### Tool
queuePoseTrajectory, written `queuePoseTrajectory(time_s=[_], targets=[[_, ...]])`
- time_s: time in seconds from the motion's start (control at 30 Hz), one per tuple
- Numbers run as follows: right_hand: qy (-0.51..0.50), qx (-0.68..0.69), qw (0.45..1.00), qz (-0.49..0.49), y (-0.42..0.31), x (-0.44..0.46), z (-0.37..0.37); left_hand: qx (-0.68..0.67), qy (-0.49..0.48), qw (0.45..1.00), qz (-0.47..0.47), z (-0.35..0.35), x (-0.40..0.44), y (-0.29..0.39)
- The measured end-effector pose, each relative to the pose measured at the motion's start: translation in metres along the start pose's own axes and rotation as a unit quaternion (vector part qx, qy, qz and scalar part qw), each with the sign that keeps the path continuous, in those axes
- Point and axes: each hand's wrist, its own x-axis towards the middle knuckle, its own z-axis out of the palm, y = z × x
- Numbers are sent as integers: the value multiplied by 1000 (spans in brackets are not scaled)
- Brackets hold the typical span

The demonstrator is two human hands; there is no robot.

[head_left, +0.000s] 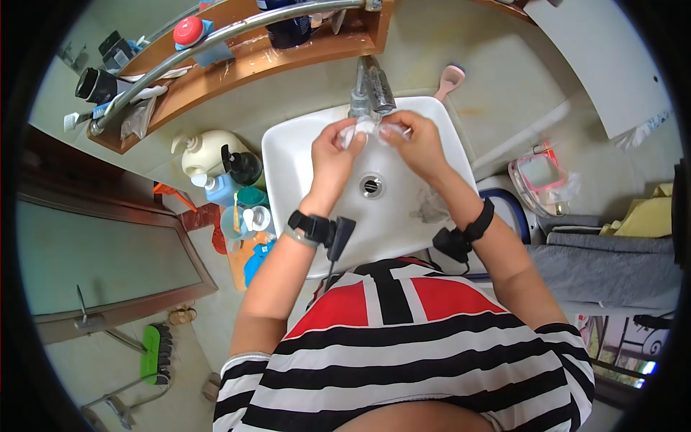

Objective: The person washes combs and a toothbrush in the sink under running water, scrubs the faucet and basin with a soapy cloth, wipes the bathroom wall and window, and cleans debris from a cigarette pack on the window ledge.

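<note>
Both hands are raised over the white sink [288,147], just in front of the metal faucet [379,90]. My left hand [335,155] is closed, pinching a small crumpled white, partly see-through piece [358,131] between thumb and fingers. Opposite it, my right hand [421,144] pinches more thin, see-through white material [397,133]. Whether the two hands share one piece, I cannot tell. Below them is the drain [371,186]. A crumpled greyish see-through clump [430,207] lies in the basin near my right forearm.
Left of the sink stand a cream pump bottle [210,155], a black pump bottle [243,167] and a blue bottle [219,189]. A wooden shelf [209,86] with a metal rail hangs above. A pink brush [450,81] is behind the sink; grey towels [604,270] hang right.
</note>
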Motion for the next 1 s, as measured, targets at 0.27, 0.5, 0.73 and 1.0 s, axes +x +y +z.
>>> queuePoseTrajectory(time_s=[0.27,0.5,0.73,1.0], targets=[[2,-101,994,-29,40,73,2,178,88,971,135,-4,67,2],[-39,-11,997,71,57,84,39,189,41,963,187,-14,107,-23],[-102,-6,990,99,80,89,15,310,30,901,302,-12,107,-15],[-124,-111,982,88,70,90,-22,292,-3,921,258,-2,79,-21]])
